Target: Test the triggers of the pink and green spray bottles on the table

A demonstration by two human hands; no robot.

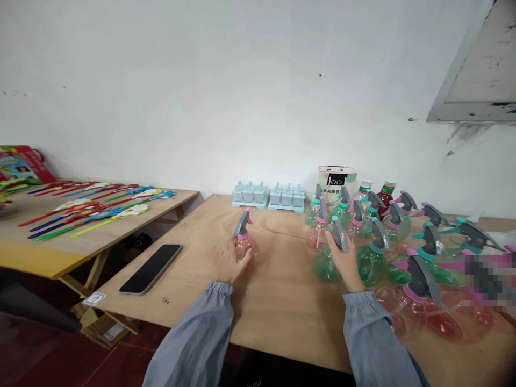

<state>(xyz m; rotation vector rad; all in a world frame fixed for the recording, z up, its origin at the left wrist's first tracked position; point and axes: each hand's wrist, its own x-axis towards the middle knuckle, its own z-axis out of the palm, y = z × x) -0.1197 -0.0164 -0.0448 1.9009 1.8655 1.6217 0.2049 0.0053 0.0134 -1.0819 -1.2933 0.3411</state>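
The pink spray bottle [249,251] stands upright on the worktop [282,301], against the left hand [233,262]; its clear, round body looks like thin plastic with no liquid to be made out inside, so it should be light, a little springy under a squeeze and perhaps slippery on the curve, with the narrow neck under the grey trigger head offering the surest hold. That hand is partly closed, fingers and thumb curved round the near side of the body. The right hand [347,263] is at a green spray bottle [325,265], probably just as light; the digit at the left side of its grey head shows, but the others are hidden, so I cannot tell how far that hand is closed or how firm its hold is. Just beside the right hand, to its right and beyond it, crowd more spray bottles [379,236], pink and green, their triggers jutting out and likely to snag on one another. To the left of the left hand lies a phone [151,269]. Farther off, beyond both hands, two pale blue mould sets [250,196] sit near the wall, with a printed paper bag [350,177] beyond the right hand.
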